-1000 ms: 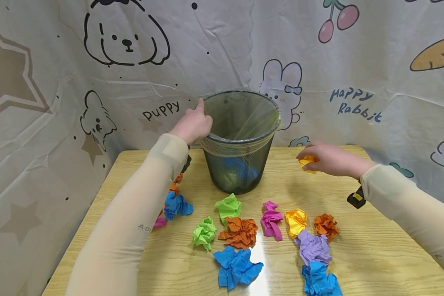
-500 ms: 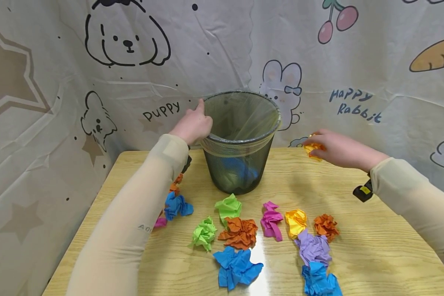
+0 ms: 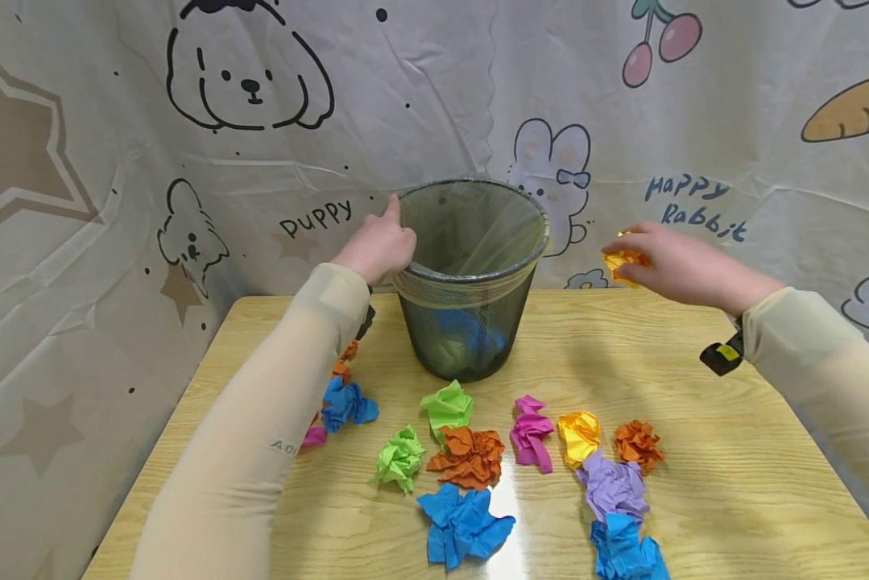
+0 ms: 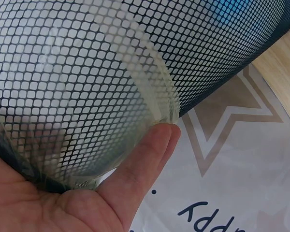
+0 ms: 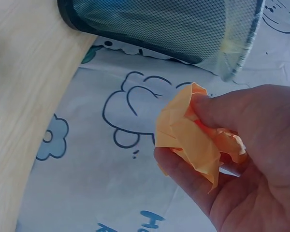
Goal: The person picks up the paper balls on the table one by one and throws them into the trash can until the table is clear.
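My left hand [image 3: 379, 246] grips the rim of the black mesh wastebasket [image 3: 457, 338] at its left side. In the left wrist view, fingers [image 4: 140, 169] lie along the outside of the mesh, tips at the edge of the sheer liner [image 4: 162, 82]; the rest of the grip is hidden. My right hand [image 3: 684, 266] pinches a crumpled orange-yellow paper ball [image 3: 625, 259] between thumb and fingers. It hangs in the air right of the wastebasket, about level with the rim's lower edge. Something blue [image 3: 470, 326] shows through the mesh inside.
Crumpled papers lie across the wooden table [image 3: 731, 451]: green [image 3: 400, 457], rust-orange [image 3: 469, 457], blue [image 3: 463, 525], pink [image 3: 531, 435], yellow [image 3: 580, 437] and purple [image 3: 613, 485] ones. More are partly behind the left sleeve [image 3: 246, 435]. A printed curtain [image 3: 420, 97] stands behind.
My right hand has risen and moved slightly right, carrying the orange-yellow paper ball up from over the table. The left hand stays on the wastebasket rim.
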The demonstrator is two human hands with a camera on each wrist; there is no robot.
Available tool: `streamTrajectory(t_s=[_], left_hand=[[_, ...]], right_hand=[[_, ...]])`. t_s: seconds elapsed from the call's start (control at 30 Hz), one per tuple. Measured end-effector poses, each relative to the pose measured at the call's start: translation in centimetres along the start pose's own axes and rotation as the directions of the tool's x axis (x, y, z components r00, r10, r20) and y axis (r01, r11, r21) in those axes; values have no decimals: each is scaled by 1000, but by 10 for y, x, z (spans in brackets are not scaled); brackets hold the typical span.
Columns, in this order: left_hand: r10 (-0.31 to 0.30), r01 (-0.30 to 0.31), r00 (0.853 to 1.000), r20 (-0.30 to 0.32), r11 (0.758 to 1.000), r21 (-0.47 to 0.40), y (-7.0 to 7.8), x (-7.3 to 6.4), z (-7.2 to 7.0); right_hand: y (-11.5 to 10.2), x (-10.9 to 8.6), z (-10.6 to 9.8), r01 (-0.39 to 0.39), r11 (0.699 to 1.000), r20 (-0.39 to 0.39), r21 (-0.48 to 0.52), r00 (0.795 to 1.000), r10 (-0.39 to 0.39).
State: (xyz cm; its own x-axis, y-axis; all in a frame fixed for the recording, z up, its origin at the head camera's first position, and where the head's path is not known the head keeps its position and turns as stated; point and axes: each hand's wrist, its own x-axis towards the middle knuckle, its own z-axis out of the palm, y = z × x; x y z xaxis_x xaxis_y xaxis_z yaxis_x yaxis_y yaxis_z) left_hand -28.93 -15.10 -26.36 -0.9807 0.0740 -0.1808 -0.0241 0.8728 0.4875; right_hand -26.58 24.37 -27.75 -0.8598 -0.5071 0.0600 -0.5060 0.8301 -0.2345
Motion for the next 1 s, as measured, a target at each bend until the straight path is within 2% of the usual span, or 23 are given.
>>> streamTrajectory(t_s=[0.2, 0.57, 1.0], left_hand=[[-8, 8, 1000, 1, 1000, -2, 0, 2, 0], [-8, 8, 1000, -3, 1000, -3, 2, 0, -1], [-2, 2, 1000, 8, 1000, 27, 2, -1, -3]], right_hand=[[-4, 4, -13, -20, 999, -17, -26, 1000, 19], [-19, 15, -34, 32, 999, -85, -16, 996, -33], [-56, 43, -49, 102, 994, -107, 23, 989, -99]])
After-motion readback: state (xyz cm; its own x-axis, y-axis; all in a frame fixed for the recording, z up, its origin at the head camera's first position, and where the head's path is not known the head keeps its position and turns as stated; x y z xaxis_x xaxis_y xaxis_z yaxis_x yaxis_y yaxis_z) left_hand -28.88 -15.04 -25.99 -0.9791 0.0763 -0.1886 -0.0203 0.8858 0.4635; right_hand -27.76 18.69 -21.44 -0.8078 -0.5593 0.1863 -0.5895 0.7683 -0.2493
